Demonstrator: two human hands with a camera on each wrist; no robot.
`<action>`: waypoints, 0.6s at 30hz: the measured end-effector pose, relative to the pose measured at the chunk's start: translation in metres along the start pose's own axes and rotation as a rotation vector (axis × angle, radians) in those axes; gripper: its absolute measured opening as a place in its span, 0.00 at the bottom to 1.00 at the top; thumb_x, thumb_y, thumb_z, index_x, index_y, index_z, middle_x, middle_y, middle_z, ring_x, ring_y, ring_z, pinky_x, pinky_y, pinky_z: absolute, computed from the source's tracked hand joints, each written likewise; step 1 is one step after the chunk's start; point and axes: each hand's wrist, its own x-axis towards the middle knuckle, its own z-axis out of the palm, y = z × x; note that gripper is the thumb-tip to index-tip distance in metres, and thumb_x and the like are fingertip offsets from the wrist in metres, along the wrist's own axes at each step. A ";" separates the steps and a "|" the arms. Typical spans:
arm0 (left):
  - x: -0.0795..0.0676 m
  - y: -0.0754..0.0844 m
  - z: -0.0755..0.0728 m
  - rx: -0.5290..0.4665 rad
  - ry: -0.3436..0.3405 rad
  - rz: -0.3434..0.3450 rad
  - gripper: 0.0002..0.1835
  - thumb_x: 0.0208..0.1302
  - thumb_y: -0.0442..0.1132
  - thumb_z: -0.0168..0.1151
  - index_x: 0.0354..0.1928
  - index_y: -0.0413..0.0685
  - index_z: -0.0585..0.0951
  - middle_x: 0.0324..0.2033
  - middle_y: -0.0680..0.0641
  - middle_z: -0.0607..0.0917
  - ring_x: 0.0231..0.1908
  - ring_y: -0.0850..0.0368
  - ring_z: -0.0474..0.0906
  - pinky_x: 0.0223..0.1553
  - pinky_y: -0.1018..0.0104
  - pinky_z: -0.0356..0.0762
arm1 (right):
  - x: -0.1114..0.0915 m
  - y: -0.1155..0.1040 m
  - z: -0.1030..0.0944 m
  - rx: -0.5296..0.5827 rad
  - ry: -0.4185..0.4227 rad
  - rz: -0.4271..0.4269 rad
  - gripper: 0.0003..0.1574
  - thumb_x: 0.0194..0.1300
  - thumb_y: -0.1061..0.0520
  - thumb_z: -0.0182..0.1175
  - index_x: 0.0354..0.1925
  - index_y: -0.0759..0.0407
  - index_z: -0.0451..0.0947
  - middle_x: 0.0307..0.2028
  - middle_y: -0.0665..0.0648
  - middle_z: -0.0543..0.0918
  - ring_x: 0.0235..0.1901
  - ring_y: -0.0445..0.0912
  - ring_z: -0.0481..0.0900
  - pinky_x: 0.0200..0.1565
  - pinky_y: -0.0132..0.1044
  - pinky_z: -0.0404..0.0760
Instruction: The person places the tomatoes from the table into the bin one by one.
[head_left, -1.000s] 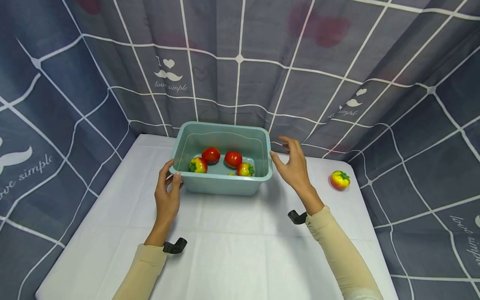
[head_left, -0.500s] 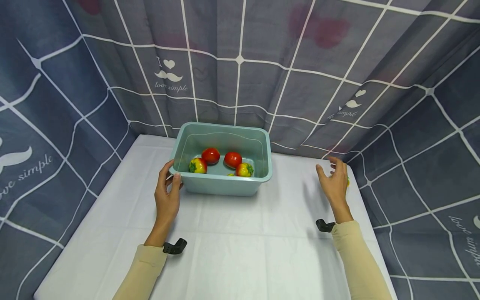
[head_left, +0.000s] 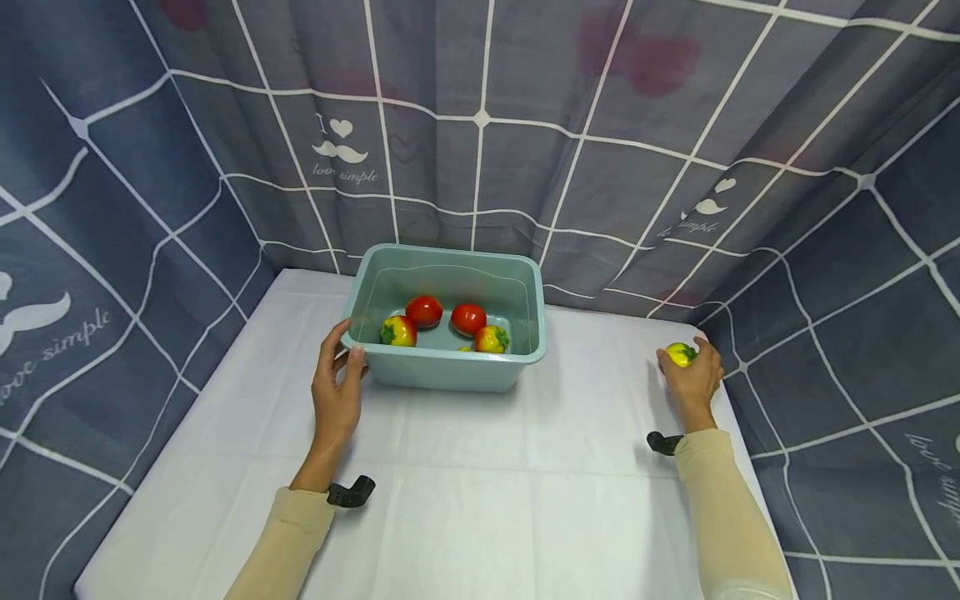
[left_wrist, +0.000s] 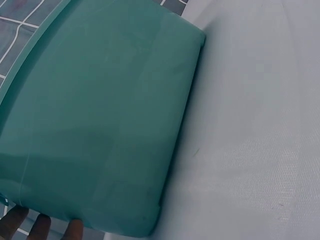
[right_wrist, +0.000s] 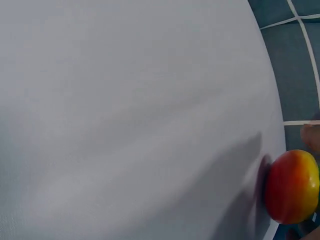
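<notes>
On the white table a pale green plastic bin [head_left: 442, 371] holds several red and red-and-yellow fruits [head_left: 468, 320]. My left hand [head_left: 336, 400] grips its near left corner, thumb at the front and fingers along the side. In the left wrist view, fingertips [left_wrist: 41, 227] show at the lower edge of the bin. Far to the right, my right hand [head_left: 693, 377] has thumb and fingers on either side of another red-and-yellow fruit [head_left: 681, 354] with a green leafy top. The right wrist view shows that fruit [right_wrist: 291, 187] low at the right, its shadow beside it.
A grey-blue curtain with white grid lines [head_left: 480, 167] hangs behind the table and along both sides. The white tablecloth [head_left: 487, 483] spreads in front of the bin and between it and my right hand. The right table edge runs close beside the right hand.
My right hand has gone from beside the bin's right end out to the fruit at the right, and its thumb and fingers have come round it. The left hand and bin stay put.
</notes>
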 end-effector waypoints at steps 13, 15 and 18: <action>-0.001 0.001 0.002 -0.028 0.009 0.010 0.27 0.86 0.45 0.53 0.82 0.61 0.67 0.76 0.38 0.70 0.70 0.40 0.75 0.52 0.91 0.75 | -0.001 0.008 0.010 0.059 -0.018 0.105 0.47 0.73 0.50 0.63 0.82 0.60 0.57 0.77 0.74 0.61 0.77 0.70 0.61 0.82 0.62 0.58; 0.000 0.001 0.002 -0.027 0.010 0.011 0.27 0.86 0.45 0.53 0.82 0.61 0.67 0.76 0.38 0.70 0.70 0.40 0.75 0.52 0.91 0.75 | -0.001 0.009 0.011 0.059 -0.015 0.103 0.47 0.73 0.51 0.63 0.81 0.60 0.57 0.77 0.74 0.61 0.76 0.71 0.61 0.82 0.63 0.59; 0.000 0.001 0.002 -0.026 0.010 0.015 0.27 0.86 0.45 0.53 0.82 0.61 0.67 0.76 0.38 0.70 0.70 0.40 0.75 0.52 0.91 0.75 | -0.001 0.009 0.012 0.060 -0.010 0.099 0.47 0.73 0.50 0.62 0.81 0.60 0.57 0.77 0.74 0.62 0.76 0.71 0.61 0.82 0.63 0.59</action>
